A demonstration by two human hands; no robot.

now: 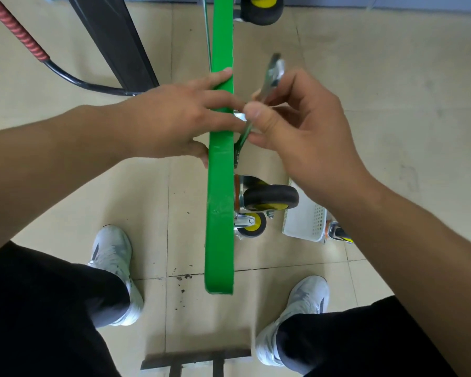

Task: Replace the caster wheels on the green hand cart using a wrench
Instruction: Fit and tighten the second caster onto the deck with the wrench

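Note:
The green hand cart point(220, 213) stands on its edge between my feet, its deck running up the middle of the view. My left hand point(172, 118) grips the top edge of the deck, fingers over it and thumb on the near side. My right hand point(291, 123) pinches a silver wrench point(269, 80) by its shaft; the wrench's lower end reaches down to the deck's underside just above a black caster wheel with a yellow hub point(269, 198). Another caster point(250, 224) sits right below it, and a third point(261, 8) shows at the top edge.
A white perforated basket point(306, 221) lies on the tiled floor right of the cart, with another caster point(337, 232) beside it. A black post point(114, 39) and a black tube with a red grip point(17, 31) stand at upper left. A dark metal frame point(196, 360) lies by my feet.

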